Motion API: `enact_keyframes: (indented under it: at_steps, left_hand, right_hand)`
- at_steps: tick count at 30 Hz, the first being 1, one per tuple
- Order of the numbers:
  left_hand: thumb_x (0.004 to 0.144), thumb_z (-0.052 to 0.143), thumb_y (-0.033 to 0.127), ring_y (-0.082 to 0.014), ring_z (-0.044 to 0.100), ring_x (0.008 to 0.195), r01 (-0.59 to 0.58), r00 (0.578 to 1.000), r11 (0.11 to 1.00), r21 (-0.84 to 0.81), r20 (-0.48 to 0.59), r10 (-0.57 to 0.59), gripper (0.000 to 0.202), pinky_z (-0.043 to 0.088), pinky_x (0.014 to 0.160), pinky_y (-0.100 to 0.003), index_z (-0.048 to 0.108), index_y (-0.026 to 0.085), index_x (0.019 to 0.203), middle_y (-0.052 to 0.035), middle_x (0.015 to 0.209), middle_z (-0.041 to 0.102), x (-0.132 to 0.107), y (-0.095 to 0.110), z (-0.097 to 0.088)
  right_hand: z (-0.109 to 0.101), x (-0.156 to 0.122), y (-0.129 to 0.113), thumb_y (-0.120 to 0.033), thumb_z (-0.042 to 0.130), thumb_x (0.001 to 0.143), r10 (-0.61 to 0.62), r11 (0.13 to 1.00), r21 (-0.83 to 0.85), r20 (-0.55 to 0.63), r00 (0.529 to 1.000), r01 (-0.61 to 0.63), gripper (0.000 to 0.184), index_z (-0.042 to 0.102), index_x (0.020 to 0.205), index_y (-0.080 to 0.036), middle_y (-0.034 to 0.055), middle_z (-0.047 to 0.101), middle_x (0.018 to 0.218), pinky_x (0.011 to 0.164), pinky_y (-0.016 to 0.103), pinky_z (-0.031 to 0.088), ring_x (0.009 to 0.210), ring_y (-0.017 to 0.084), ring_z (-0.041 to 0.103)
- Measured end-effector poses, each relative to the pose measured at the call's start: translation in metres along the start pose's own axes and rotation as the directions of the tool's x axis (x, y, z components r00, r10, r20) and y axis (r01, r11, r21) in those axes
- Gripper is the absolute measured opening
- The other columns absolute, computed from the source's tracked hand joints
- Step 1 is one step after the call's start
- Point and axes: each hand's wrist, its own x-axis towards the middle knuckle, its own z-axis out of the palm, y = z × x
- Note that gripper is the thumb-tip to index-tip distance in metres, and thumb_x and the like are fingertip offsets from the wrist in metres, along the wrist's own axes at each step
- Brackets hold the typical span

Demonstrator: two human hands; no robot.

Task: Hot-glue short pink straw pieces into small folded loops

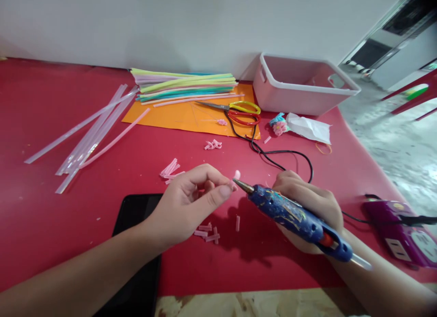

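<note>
A person's left hand pinches a small pink piece between thumb and forefinger, over the red table. The right hand is wrapped around a blue glue gun, whose metal tip meets the pinched piece, or nearly so (whether they touch is too fine to tell). The step in hand looks like putting glue on that piece. The next move seems to call for a steady pinch, a light squeeze of the gun, and fingertips kept off the hot tip.

Below the hands lie short pink cuttings; more cuttings lie just beyond the left hand, with a curled pink cluster farther off. A black device sits partly under the left forearm. Farther back, scissors and a bundle of coloured sticks rest on an orange sheet, a pink basket to their right. A purple power strip stands at far right.
</note>
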Motion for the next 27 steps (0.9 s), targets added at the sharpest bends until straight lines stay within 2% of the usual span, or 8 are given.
enact_keyframes:
  at_steps: [9, 17, 27]
  left_hand:
    - [0.089, 0.066, 0.023, -0.01, 0.046, 0.068, -0.045, 0.998, 0.999, 0.021, 0.034, 0.045, 0.013, 0.039, 0.065, -0.025, 0.065, 0.018, 0.077, 0.0017, 0.077, 0.057, -0.0001, 0.0033, -0.0018]
    - [0.09, 0.066, 0.021, -0.0115, 0.052, 0.075, -0.199, 0.98, 0.977, 0.079, 0.032, 0.197, 0.008, 0.043, 0.069, -0.025, 0.067, 0.019, 0.082, -0.0008, 0.087, 0.056, 0.0016, -0.0037, -0.0042]
    - [0.091, 0.066, 0.022, -0.0127, 0.055, 0.08, -0.22, 0.976, 0.97, 0.108, 0.029, 0.218, 0.008, 0.044, 0.066, -0.024, 0.068, 0.019, 0.083, -0.0022, 0.089, 0.057, 0.0019, -0.0034, -0.0043]
  right_hand:
    - [-0.0024, -0.0001, -0.0001, -0.017, 0.062, 0.081, -0.002, 1.0, -0.003, 0.014, 1.0, 0.002, 0.02, 0.056, 0.1, -0.021, 0.001, 0.056, 0.072, 0.066, 0.037, 0.044, 0.062, 0.017, 0.052]
    - [-0.0019, -0.0021, 0.0013, -0.015, 0.062, 0.078, -0.017, 1.0, -0.013, 0.014, 1.0, 0.017, 0.023, 0.056, 0.1, -0.02, 0.0011, 0.056, 0.075, 0.067, 0.036, 0.043, 0.064, 0.017, 0.052]
    - [-0.002, -0.0017, 0.0011, -0.016, 0.062, 0.078, -0.025, 1.0, -0.016, -0.005, 1.0, 0.025, 0.022, 0.056, 0.099, -0.02, 0.001, 0.056, 0.073, 0.066, 0.036, 0.044, 0.064, 0.016, 0.051]
